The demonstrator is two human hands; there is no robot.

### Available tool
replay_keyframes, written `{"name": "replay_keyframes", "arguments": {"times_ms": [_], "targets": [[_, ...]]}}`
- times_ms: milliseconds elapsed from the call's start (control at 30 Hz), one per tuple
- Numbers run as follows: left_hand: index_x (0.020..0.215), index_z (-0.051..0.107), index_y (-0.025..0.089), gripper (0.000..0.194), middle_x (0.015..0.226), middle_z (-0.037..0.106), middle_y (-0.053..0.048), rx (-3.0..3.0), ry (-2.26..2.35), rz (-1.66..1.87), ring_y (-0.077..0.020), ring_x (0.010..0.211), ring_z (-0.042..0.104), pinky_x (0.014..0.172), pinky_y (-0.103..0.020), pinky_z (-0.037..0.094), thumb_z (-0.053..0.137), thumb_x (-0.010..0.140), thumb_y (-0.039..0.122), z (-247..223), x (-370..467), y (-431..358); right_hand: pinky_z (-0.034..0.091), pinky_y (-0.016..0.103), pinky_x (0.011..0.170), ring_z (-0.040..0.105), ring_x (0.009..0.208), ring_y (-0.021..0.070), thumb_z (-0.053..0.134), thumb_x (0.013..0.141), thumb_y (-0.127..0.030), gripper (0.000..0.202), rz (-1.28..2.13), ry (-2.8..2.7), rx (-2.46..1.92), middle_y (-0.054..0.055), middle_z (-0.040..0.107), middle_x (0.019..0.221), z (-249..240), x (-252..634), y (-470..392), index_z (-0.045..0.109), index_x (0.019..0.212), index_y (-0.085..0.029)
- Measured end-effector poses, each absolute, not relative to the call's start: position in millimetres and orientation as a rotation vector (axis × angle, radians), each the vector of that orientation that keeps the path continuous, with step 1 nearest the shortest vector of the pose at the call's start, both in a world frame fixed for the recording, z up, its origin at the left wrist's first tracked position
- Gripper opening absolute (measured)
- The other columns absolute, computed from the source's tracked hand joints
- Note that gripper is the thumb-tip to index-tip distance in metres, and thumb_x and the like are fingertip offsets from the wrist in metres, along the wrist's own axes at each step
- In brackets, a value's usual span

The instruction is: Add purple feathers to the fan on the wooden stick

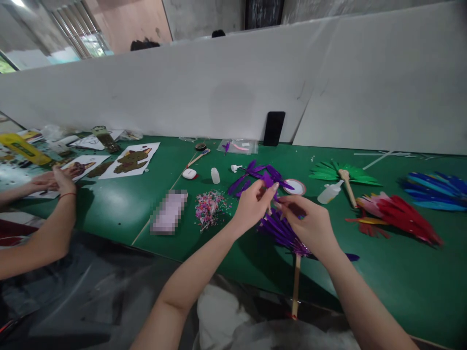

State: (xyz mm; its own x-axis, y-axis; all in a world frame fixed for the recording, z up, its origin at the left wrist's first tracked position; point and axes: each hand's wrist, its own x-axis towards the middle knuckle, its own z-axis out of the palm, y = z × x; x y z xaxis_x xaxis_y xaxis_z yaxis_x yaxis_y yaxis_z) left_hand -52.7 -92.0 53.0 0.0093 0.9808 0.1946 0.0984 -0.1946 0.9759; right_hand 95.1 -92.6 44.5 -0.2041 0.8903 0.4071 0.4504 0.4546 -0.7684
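Both of my hands meet over the green table (226, 238), with a purple feather (269, 181) between them. My left hand (253, 204) pinches it near its upper part, and my right hand (306, 221) closes its fingertips on the lower end. Beneath them lies a fan of purple feathers (280, 233) with a wooden stick handle (296, 284) that points toward me. Loose purple feathers (239, 182) are spread just beyond my left hand. A white round lid (295, 187) with a reddish rim lies behind my right hand.
Colourful confetti (211, 209), a blurred pink object (170, 212) and a small bottle (215, 175) are at left. Glue bottle (329, 192), green fan (343, 174), red feathers (404, 216) and blue feathers (438, 191) are at right. A phone (274, 128) leans on the partition. Another person's hands (60, 182) work far left.
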Motion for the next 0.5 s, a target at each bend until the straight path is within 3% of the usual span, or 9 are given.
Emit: {"name": "replay_keyframes", "arguments": {"times_ms": [167,500], "targets": [[0.072,0.05,0.018,0.029,0.044,0.046,0.008,1.327,1.091,1.367,-0.006,0.036,0.043,0.041,-0.018,0.036,0.056,0.083,0.045,33.5,-54.1,-54.1,0.047,0.028,0.055,0.059,0.058,0.0171,0.06,0.08,-0.039,0.029,0.716,-1.749,-1.204,0.004,0.065,0.068,35.0,96.9,-76.8,0.066,0.098,-0.017],[0.086,0.057,0.018,0.02,0.051,0.053,0.006,1.298,1.07,1.39,-0.008,0.041,0.05,0.041,-0.019,0.04,0.059,0.082,0.037,20.6,-58.2,-61.1,0.037,0.025,0.046,0.052,0.048,0.0147,0.06,0.078,-0.048,0.033,0.984,-1.766,-1.29,0.002,0.06,0.054,21.8,103.4,-77.3,0.063,0.067,-0.017]]}}
